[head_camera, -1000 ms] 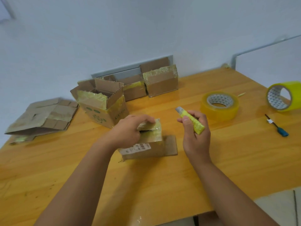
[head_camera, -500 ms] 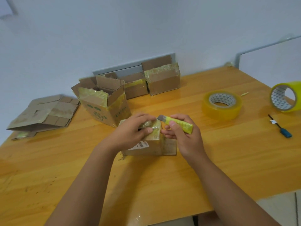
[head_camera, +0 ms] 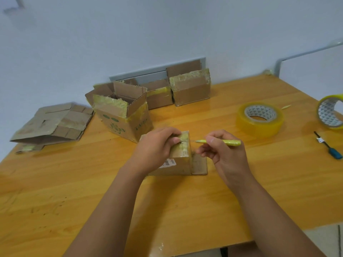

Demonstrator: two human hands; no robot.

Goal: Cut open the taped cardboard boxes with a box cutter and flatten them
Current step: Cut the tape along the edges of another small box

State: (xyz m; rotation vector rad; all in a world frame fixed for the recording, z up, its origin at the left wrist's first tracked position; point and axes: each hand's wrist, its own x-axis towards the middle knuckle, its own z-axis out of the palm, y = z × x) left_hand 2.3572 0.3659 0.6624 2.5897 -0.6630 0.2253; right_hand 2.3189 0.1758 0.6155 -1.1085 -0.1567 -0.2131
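Note:
A small taped cardboard box (head_camera: 181, 160) with a white barcode label stands in the middle of the wooden table (head_camera: 241, 191). My left hand (head_camera: 157, 145) grips its taped top from the left. My right hand (head_camera: 224, 151) holds a yellow box cutter (head_camera: 220, 142) level, its tip touching the box's upper right edge. One flap (head_camera: 199, 165) of the box lies flat on the table to the right.
A larger opened box (head_camera: 122, 117) stands behind the small one. Two taped boxes (head_camera: 191, 89) sit against the wall. Flattened cardboard (head_camera: 52, 125) lies at the far left. Two yellow tape rolls (head_camera: 259, 118) and a blue-handled tool (head_camera: 332, 153) are on the right.
My right hand has brought the cutter from upright beside the box down to level, with its tip at the box's top right edge. My left hand has stayed on the box top.

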